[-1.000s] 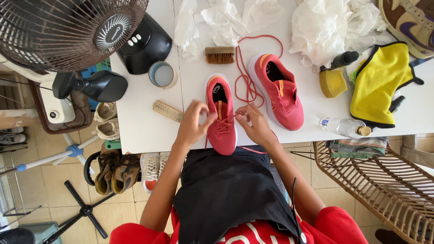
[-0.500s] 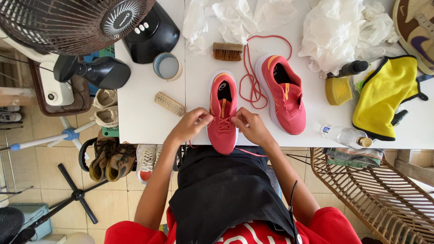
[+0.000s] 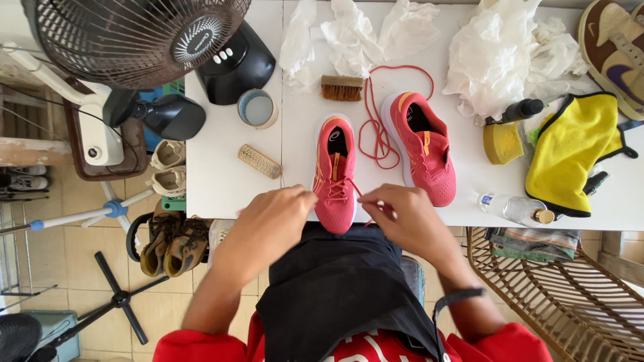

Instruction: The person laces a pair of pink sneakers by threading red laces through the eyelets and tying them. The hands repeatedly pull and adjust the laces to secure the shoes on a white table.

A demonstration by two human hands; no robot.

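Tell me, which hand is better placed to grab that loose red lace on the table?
Probably the right hand: it sits nearer the loose red lace between the shoes, while the left hand is beyond the left shoe.

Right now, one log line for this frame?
left hand: at lace of near red shoe | right hand: pinching that lace | second red shoe: unlaced, loose red lace beside | surface: white table

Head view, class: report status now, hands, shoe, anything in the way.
Left hand and right hand both pinching red lace ends. Near pink shoe on white table, partly laced. Loose red lace beside it, not obstructing.
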